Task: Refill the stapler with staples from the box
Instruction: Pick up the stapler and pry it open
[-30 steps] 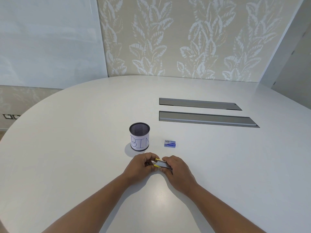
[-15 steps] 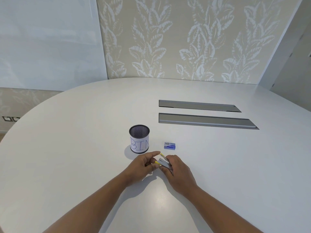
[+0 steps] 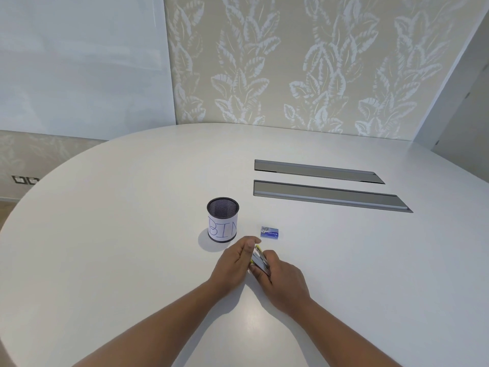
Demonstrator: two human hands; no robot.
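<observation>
Stapler (image 3: 259, 261): mostly covered by my hands; only a grey metal strip and yellow edges show, and I cannot tell whether it is open. Right hand (image 3: 281, 280): fingers curled round the stapler's near end, gripping it just above the white table (image 3: 119, 260). Left hand (image 3: 235, 262): fingers loosely extended, thumb up, touching the stapler's left side. Both forearms reach in from the bottom edge, converging. Staple box (image 3: 269, 233): blue, on the table just beyond my hands, right of the mesh cup (image 3: 222, 220) labelled "BIN".
</observation>
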